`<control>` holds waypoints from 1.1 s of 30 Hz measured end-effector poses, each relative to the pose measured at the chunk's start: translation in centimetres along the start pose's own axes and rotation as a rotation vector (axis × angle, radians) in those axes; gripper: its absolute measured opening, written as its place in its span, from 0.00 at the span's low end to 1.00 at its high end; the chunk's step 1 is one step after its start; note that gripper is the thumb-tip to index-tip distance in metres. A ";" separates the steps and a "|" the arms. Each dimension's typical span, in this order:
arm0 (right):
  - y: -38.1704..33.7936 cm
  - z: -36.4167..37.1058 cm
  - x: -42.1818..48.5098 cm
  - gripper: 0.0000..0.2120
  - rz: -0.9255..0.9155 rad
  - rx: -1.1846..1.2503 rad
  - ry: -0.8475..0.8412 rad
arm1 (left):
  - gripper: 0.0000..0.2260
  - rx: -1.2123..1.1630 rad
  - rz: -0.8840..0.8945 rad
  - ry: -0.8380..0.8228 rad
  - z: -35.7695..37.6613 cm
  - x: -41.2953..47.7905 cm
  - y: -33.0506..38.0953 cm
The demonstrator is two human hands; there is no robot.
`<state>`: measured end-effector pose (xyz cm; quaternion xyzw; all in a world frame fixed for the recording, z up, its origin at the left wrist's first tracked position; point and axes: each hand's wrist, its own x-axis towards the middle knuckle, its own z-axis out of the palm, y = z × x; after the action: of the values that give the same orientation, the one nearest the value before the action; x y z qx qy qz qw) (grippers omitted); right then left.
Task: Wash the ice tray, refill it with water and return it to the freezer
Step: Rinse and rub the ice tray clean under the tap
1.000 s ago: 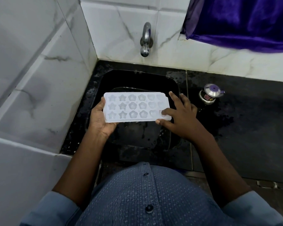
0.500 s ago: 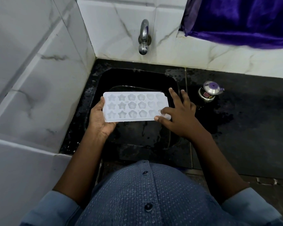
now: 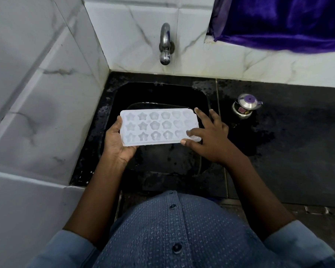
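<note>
A white ice tray [image 3: 157, 125] with star, flower and heart shaped cells is held level above the black sink [image 3: 159, 93]. My left hand [image 3: 117, 141] grips its left end, thumb on the rim and fingers underneath. My right hand [image 3: 209, 135] rests on the tray's right end, with the thumb at the near corner and the fingers spread over the last cells. The steel tap [image 3: 165, 45] sticks out of the tiled wall straight behind the tray. No water runs from it.
A small steel pot with a purple lid [image 3: 245, 106] stands on the wet black counter [image 3: 288, 142] right of the sink. White marble-look tiles [image 3: 46, 93] close in the left side and the back. A purple cloth [image 3: 278, 22] hangs at the upper right.
The tray and both hands have barely shifted. My right fingers have slid slightly across the tray's right end.
</note>
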<state>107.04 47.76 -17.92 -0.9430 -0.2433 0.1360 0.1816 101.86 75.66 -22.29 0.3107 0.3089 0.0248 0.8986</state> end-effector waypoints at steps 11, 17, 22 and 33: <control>-0.3 0.3 -0.1 0.24 0.003 -0.063 0.020 | 0.25 0.000 -0.005 -0.009 0.2 -0.2 -0.6; 0.3 0.2 -0.3 0.20 0.026 0.030 0.027 | 0.25 -0.001 -0.002 -0.001 0.1 -0.4 -0.5; 0.8 0.1 -0.3 0.21 0.011 -0.031 0.067 | 0.24 -0.006 -0.002 -0.005 0.4 -0.6 -0.4; 0.5 -0.1 -0.6 0.21 -0.010 -0.030 0.046 | 0.24 -0.013 -0.019 -0.004 0.8 -0.8 -1.0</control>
<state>106.80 47.01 -17.98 -0.9474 -0.2457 0.1096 0.1735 101.52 74.25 -21.88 0.3021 0.3098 0.0174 0.9014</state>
